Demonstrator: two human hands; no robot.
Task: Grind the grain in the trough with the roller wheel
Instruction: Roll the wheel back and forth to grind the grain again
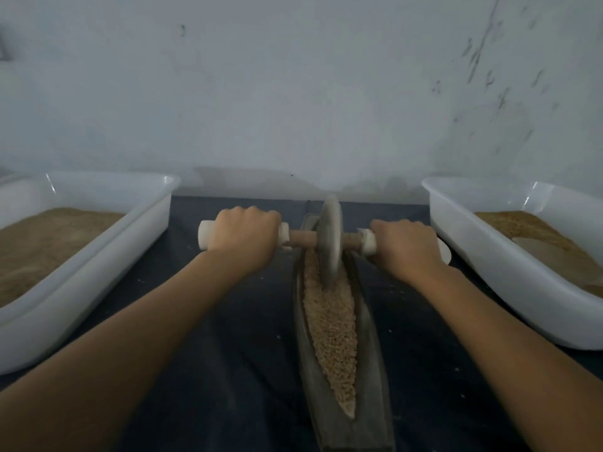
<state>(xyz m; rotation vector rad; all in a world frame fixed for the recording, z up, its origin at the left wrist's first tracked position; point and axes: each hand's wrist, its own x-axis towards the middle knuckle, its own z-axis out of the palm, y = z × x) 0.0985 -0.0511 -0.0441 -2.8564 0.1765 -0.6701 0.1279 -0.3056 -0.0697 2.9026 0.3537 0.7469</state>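
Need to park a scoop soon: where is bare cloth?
Bare dark cloth lies between the white left tub and the long grey trough, under the left forearm. A narrower strip separates trough and white right tub. Far end is crowded by the grey roller wheel.

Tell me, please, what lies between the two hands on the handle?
In the head view, the roller wheel stands between the left hand and right hand, in the grain-filled trough.
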